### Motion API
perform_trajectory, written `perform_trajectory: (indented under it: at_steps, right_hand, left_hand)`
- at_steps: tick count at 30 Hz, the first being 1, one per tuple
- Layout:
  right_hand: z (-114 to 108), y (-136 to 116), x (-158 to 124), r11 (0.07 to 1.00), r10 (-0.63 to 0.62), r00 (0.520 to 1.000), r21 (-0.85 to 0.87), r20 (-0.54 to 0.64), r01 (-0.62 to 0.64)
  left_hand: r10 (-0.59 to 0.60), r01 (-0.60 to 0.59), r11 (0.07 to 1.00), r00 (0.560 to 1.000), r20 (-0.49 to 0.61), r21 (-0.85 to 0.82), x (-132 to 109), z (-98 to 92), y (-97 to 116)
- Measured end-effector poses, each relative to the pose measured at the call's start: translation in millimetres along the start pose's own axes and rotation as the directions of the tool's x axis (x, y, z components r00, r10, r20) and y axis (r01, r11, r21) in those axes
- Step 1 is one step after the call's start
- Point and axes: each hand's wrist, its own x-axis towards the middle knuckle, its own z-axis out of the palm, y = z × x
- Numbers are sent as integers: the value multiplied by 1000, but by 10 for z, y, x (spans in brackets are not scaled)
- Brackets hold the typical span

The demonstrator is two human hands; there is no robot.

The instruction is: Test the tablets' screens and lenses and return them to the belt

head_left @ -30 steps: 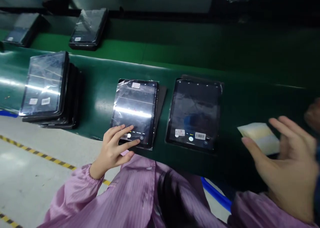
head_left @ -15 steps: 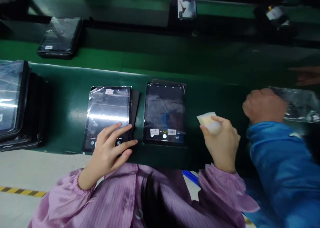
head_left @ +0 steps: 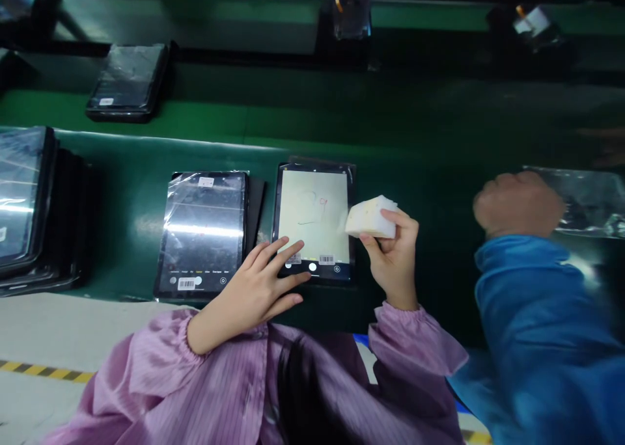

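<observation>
My left hand [head_left: 263, 285] has its fingers spread over the lower left part of a tablet [head_left: 315, 204] whose screen is lit pale, with a red mark and two barcode labels. Between thumb and fingers, my right hand [head_left: 395, 250] grips a white foam block [head_left: 372, 217] at that tablet's right edge. Left of it lies a second tablet [head_left: 205, 227] with a dark, glossy screen under clear film. A dark flat piece [head_left: 256, 211] sticks out from under its right side.
Stacked tablets [head_left: 22, 198] stand at the far left. Another wrapped tablet [head_left: 127, 80] lies on the green surface behind. At the right are another person's hand [head_left: 520, 204], a blue sleeve [head_left: 541, 315] and a clear plastic bag [head_left: 588, 201].
My left hand has moved right, from the left tablet to the middle one. My right hand has brought the foam block left to that tablet's edge. Its screen has turned from dark to pale.
</observation>
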Motion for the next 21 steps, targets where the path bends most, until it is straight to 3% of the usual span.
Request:
perform_trajectory:
  at_steps: [8, 11, 13, 14, 15, 17, 19, 21]
  right_hand:
    - [10, 0, 37, 1000, -24, 998, 15, -52, 25]
    - [-8, 16, 40, 999, -12, 998, 41, -59, 14]
    - [-54, 17, 44, 1000, 15, 998, 13, -68, -15]
    - [-85, 9, 48, 1000, 21, 997, -18, -78, -22]
    - [-115, -10, 54, 998, 18, 996, -58, -90, -23]
    - [-147, -94, 68, 986, -9, 993, -168, -120, -11]
    - [-96, -251, 75, 961, -27, 990, -275, -135, -12]
    - [75, -459, 64, 946, -43, 991, -324, -123, 0]
  left_hand:
    - [-9, 10, 999, 999, 35, -34, 143, 185, 4]
    - [-67, 69, 990, 998, 23, -124, 14, 11, -51]
    - [-204, 184, 952, 977, -59, -243, -202, -180, -166]
    - [-310, 258, 917, 941, -136, -305, -346, -272, -250]
    - [-424, 329, 872, 878, -224, -361, -507, -348, -346]
    - [-626, 454, 765, 692, -361, -457, -845, -430, -549]
    - [-762, 534, 641, 530, -372, -552, -1142, -408, -717]
    - [-840, 539, 521, 459, -289, -661, -1339, -313, -806]
